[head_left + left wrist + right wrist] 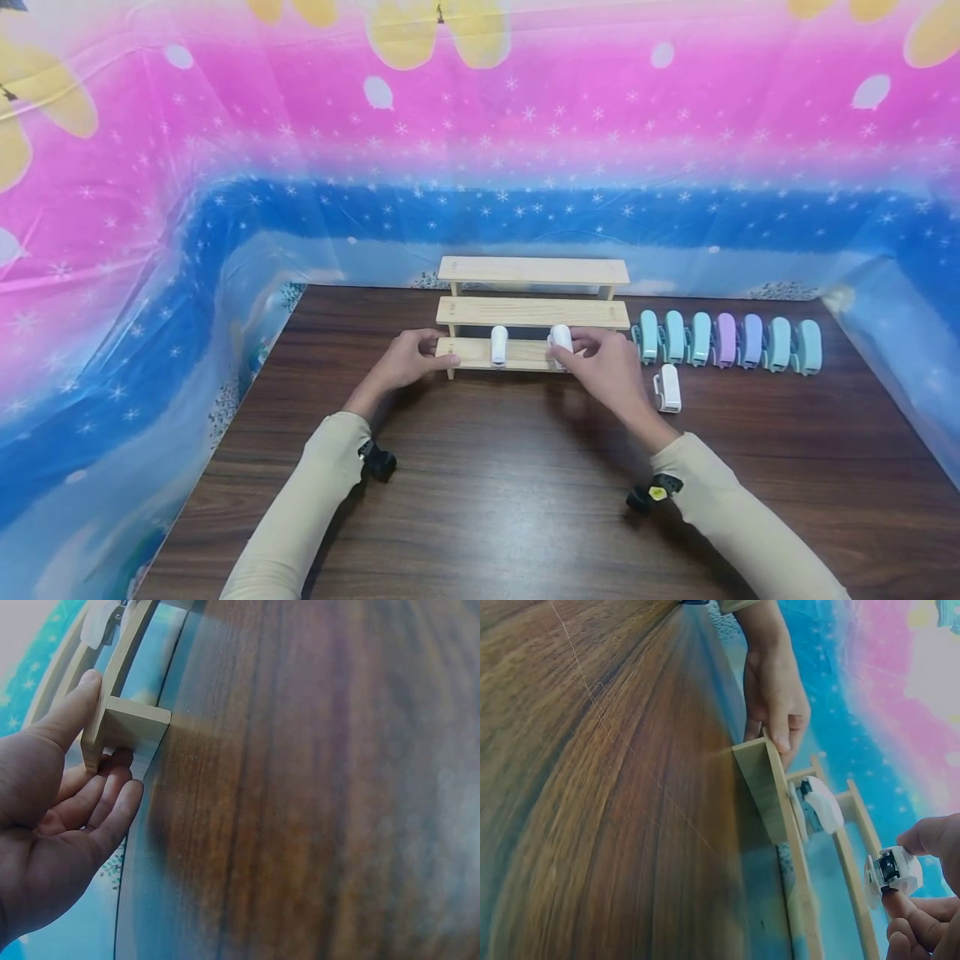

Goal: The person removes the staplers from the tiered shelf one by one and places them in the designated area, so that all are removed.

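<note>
A three-tier wooden display stand stands near the back of the table. My left hand grips the left end of its lowest tier, thumb on top and the other fingers underneath. One white mini stapler rests on that tier, left of its middle. My right hand pinches a second white mini stapler between thumb and fingers, over the right part of the same tier. Its black inner part shows in the right wrist view, but its lower end is partly hidden by the fingers in the head view.
Right of the stand runs a row of several mini staplers, mostly teal, with a purple one and a blue-violet one among them. Another white stapler lies in front of the row. A printed cloth hangs behind the table.
</note>
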Available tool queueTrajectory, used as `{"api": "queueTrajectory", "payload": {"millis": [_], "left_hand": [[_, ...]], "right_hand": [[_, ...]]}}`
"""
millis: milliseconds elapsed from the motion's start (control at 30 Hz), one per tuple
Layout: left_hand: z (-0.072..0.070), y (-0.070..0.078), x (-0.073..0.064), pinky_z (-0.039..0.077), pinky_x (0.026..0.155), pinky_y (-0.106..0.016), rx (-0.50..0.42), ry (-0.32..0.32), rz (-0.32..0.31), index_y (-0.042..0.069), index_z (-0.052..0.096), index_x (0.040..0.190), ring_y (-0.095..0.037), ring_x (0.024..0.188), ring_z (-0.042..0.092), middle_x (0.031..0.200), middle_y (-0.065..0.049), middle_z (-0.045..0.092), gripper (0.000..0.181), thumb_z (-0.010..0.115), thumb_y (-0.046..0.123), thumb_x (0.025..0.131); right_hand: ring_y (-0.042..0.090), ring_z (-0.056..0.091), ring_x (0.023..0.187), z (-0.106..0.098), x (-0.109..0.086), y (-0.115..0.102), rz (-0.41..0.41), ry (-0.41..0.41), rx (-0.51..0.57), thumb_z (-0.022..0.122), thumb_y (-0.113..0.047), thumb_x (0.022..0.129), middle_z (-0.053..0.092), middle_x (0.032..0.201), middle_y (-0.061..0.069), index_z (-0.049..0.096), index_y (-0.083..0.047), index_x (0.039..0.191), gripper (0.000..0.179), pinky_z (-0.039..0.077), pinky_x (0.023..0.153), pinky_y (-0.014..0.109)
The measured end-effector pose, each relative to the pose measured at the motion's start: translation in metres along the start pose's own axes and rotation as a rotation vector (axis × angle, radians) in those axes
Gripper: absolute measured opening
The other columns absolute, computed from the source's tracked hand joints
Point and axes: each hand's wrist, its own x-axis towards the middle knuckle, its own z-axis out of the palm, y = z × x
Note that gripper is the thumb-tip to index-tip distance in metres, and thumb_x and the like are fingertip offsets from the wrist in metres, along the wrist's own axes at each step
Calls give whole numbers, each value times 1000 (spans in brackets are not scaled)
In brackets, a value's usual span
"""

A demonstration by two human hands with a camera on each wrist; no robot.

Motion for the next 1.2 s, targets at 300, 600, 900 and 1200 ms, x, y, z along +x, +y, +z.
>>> {"api": "queueTrajectory", "payload": {"millis": [300, 600, 900, 1200], "left_hand": [[0, 1, 0, 56, 87, -42, 0, 0, 1, -3, 59, 137, -29, 109, 67, 121, -18, 70, 62, 78, 36, 92], [0, 2, -1, 56, 85, -41, -18, 4, 13, -3, 60, 135, -30, 108, 68, 120, -19, 71, 60, 79, 34, 92], [1, 1, -1, 56, 82, -37, -18, 2, 7, -3, 61, 134, -28, 105, 68, 119, -18, 71, 59, 79, 33, 92], [1, 1, 0, 56, 86, -41, -12, 6, 7, -3, 60, 135, -29, 107, 67, 119, -18, 71, 61, 79, 34, 92]], "right_hand": [[20, 66, 80, -26, -8, 16, -16, 41, -18, 82, -45, 86, 77, 92, 4, 77, -13, 116, 44, 50, 63, 33], [27, 72, 83, -56, -16, 39, 23, 96, -67, 79, -43, 88, 77, 96, 13, 74, -4, 120, 51, 51, 67, 34], [32, 72, 89, -88, -24, 60, 125, 113, -123, 75, -53, 89, 76, 102, 19, 71, -3, 127, 62, 48, 72, 35], [33, 68, 97, -112, -36, 87, 261, 115, -126, 73, -57, 89, 75, 109, 20, 68, -4, 131, 68, 47, 72, 33]]}}
